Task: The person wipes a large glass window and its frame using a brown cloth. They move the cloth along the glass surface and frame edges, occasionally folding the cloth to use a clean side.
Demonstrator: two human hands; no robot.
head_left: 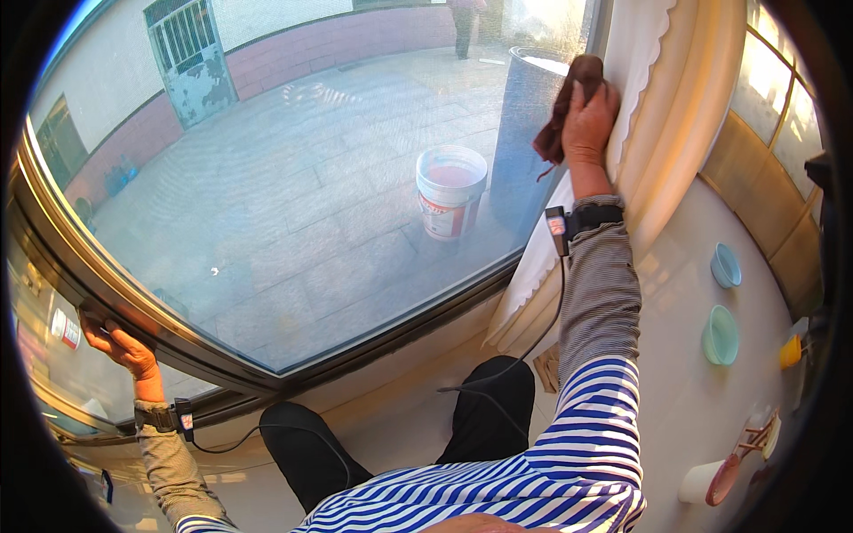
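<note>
My right hand (588,124) is closed on a dark reddish-brown cloth (569,107). It presses the cloth to the upper right part of the window glass (311,195), beside the curtain. Part of the cloth bunches above the fingers and a loose end hangs to the left. At the far left, my left hand (124,348) rests against the dark metal window frame (169,333), its fingers apart and slightly bent, holding no loose item. Both wrists wear black straps with small cabled devices.
Pale curtains (689,98) hang close to my right arm. Bowls in blue (726,266) and green (721,335) sit on the floor at right, near a pinkish-white container (706,481). Through the glass show a white bucket (450,191), a blue barrel (529,124) and a person (463,27).
</note>
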